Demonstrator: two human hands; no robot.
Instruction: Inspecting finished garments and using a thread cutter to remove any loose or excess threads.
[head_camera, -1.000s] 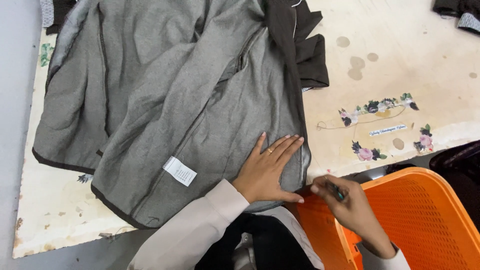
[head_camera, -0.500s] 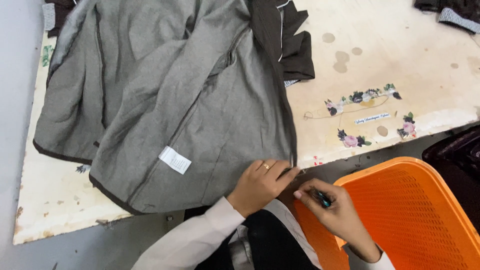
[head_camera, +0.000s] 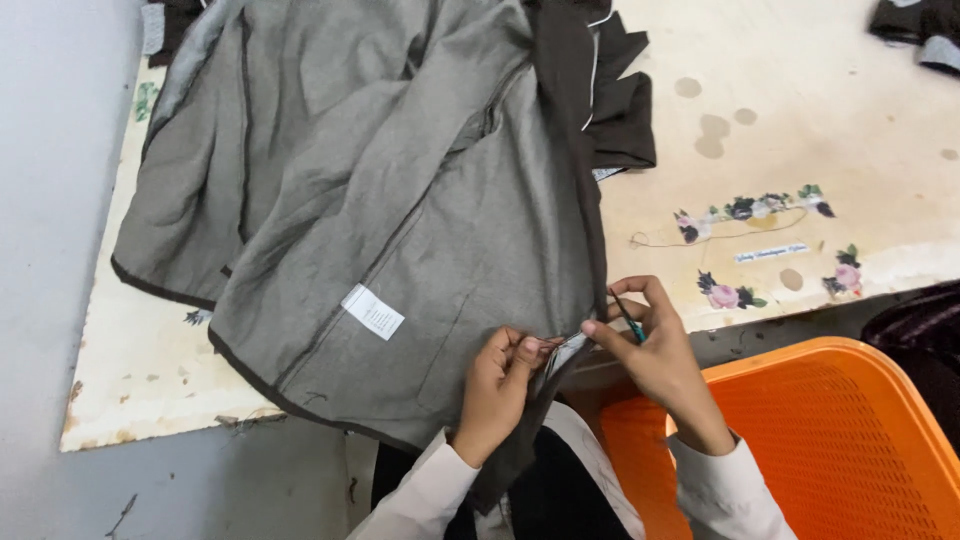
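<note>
The left hand (head_camera: 500, 385), flat on the grey woven garment (head_camera: 400, 220) a moment ago, now pinches its near hem at the table (head_camera: 850, 110) edge. The right hand (head_camera: 655, 345) grips a small teal-handled tool (head_camera: 630, 322) and has closed in on that spot, so work on the seam appears under way.

**Worn worktable, grey floor, orange basket at the edge**

A pale, cream-coloured table (head_camera: 820, 120) fills the view, its top marked with round stains and a band of flower decals (head_camera: 760, 210) near the front edge. The left end is chipped and rust-flecked. Grey floor (head_camera: 50, 250) runs along the left side and below. An orange plastic basket (head_camera: 850, 440) sits at lower right. Light falls flat and even.
</note>
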